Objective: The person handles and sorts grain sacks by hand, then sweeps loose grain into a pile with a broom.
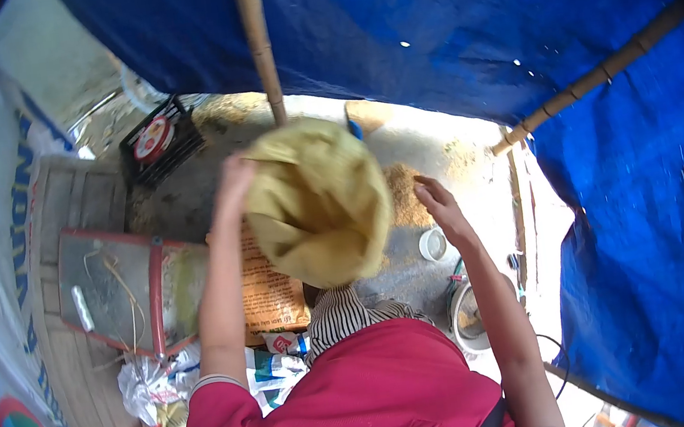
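Observation:
A yellow-green woven sack (319, 203) hangs in front of me, its mouth turned up toward me and its inside creased. My left hand (237, 180) grips the sack's rim on the left side; the fingers are partly hidden behind the cloth and slightly blurred. To the right of the sack, my right hand (441, 202) is apart from it, fingers loosely stretched and nothing in them. Beyond that hand, a pile of brown grain or husk (405, 195) lies on the concrete floor. A small white bowl (432, 245) stands just below the right hand.
An orange printed sack (270, 288) lies on the floor by my legs. To the left are a red-framed panel (159, 298), plastic bags (157, 380) and a black crate (162, 142). A bucket (467, 318) stands at right. Bamboo poles (257, 43) and blue tarpaulin (457, 34) enclose the space.

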### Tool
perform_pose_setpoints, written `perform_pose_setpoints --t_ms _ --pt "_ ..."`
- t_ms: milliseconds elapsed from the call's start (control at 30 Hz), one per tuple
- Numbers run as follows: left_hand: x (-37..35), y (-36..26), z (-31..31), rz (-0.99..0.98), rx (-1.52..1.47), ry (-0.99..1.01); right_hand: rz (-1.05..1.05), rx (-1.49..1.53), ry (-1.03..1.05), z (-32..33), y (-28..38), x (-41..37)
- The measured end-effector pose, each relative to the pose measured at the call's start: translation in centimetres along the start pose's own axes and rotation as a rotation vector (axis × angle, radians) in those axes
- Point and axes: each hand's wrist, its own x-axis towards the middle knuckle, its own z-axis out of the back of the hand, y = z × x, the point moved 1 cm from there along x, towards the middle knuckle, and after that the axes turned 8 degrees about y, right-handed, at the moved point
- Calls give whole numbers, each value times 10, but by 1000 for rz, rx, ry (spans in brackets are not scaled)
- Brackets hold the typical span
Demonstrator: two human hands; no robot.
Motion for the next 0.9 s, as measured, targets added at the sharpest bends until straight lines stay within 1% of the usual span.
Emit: perform_pose_setpoints --t_ms 33,67,100,167,200,233,267,300,333,367,400,433,500,567,600,633,667,733,767,800,833,900 --pt "27 15 34 -160 84 -137 -38 -46 73 5 -6 -2" --pt "7 -25 40 -242 215 -216 -75 -90 148 9 -14 -3" --pt "3 -47 48 -364 314 -338 -81 -74 124 13 -24 -2" --pt "12 -66 76 -530 393 -383 -210 -15 100 15 -44 -1" --pt "-6 -94 65 -536 405 -496 -214 -2 82 16 -50 -1" --pt "-14 -111 63 -592 427 -534 -233 36 79 16 -54 -1" --pt "-27 -130 54 -690 543 -582 -253 76 76 16 -57 -1" --pt "-34 -142 50 -767 577 -599 -257 88 60 17 -60 -2" --pt "-43 -152 41 -779 538 -596 -277 95 95 18 -63 -3" --pt "-54 -163 27 -796 599 -619 -298 103 130 20 -66 -6" --pt "-63 -168 12 -812 660 -642 -304 115 112 21 -71 -8" --pt "-67 -165 -4 -818 657 -621 -305 126 93 23 -77 -10" --pt "-70 -156 -31 -810 734 -525 -309 146 61 26 -90 -14" --pt "-61 -129 -57 -737 853 -467 -363 187 56 29 -101 -18" --pt "-57 -116 -74 -591 899 -439 -364 194 42 31 -106 -19" --pt "-39 -88 -80 -610 873 -376 -363 203 33 31 -111 -23" --pt "-21 -59 -86 -502 919 -323 -361 211 26 32 -116 -26" --pt "3 -4 -101 -405 989 -248 -372 241 25 33 -121 -34" --pt "21 34 -101 -381 1052 -217 -381 266 33 34 -124 -38" --pt "30 61 -102 -311 1118 -180 -379 271 19 36 -126 -43" --pt "43 98 -97 -284 1118 -154 -385 300 20 36 -129 -48" --pt "41 125 -91 -63 1169 -75 -383 339 12 35 -133 -56"
